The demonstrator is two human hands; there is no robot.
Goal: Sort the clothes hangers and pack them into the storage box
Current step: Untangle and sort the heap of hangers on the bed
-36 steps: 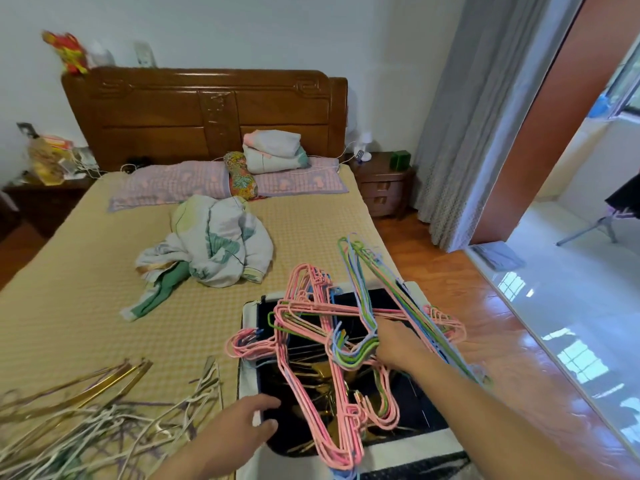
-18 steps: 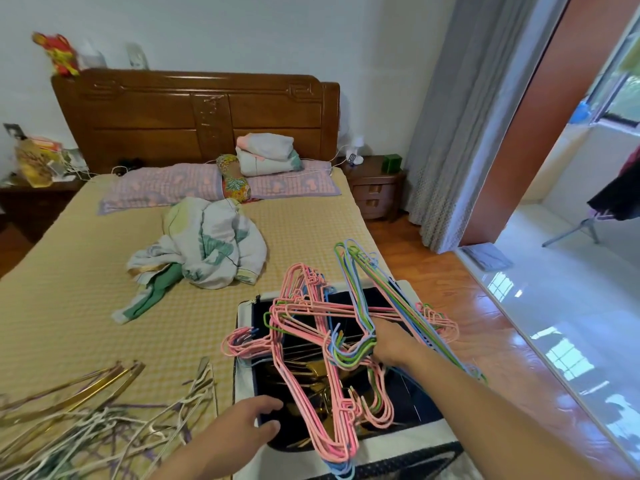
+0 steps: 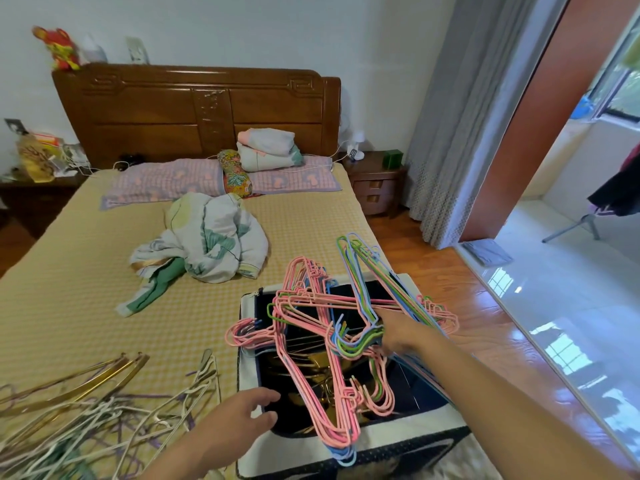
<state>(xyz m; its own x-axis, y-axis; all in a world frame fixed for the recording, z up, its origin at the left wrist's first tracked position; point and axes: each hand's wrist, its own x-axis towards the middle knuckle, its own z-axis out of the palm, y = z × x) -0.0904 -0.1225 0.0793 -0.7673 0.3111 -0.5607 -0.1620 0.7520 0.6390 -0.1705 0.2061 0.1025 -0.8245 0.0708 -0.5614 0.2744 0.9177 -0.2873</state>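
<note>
R hand [image 3: 398, 332] grip is closed round the hook ends of a thick bundle of pink, green & blue plastic-coated wire hangers [image 3: 332, 341], holding it just over the open mouth of the dark fabric storage box w/ white trim [image 3: 398, 434]. L hand [image 3: 239, 417] grip is loose: fingers curl lightly over the box's near-left rim, steadying it, not clamping anything. Vs a sec ago the bundle sits about the same over the box & L hand is at the same rim spot; mostly the view has shifted, so lowering is slow or paused. Gold-coloured hangers [image 3: 318, 368] already lie inside the box, under the bundle. Bundle is splayed, some arms poke past the rim — prob needs squaring up before it drops in. On the yellow checked bed [image 3: 69, 289], left of the box, a loose heap of white, gold & purple hangers [image 3: 97, 410] awaits sorting, so task is partway. Crumpled floral blanket [image 3: 207, 244] lies farther up the bed.
</note>
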